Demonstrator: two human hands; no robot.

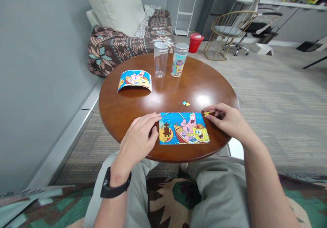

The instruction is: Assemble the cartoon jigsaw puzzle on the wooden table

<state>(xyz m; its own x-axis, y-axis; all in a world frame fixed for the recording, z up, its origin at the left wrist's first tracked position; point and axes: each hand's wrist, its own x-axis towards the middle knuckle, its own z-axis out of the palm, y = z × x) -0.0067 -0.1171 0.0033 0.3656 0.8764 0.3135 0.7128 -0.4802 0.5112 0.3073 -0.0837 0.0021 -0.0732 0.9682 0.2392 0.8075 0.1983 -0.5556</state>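
A cartoon jigsaw puzzle (176,127) lies flat near the front edge of the round wooden table (122,115). Dark wood shows through a gap in its left part, over the burger picture. My left hand (140,136) rests at the puzzle's left edge, fingers stretched out and holding nothing. Just off the puzzle's right edge, my right hand (224,120) pinches a yellow puzzle piece (206,114) between thumb and fingers. Behind the puzzle lie loose blue and yellow pieces (186,103).
A curved picture card (135,79) stands at the table's back left. Beside it are a clear plastic jar (160,61) and a cartoon-printed jar (179,61). Beyond the table are a patterned sofa (109,50), a red bin (196,43) and a gold-framed chair (227,30).
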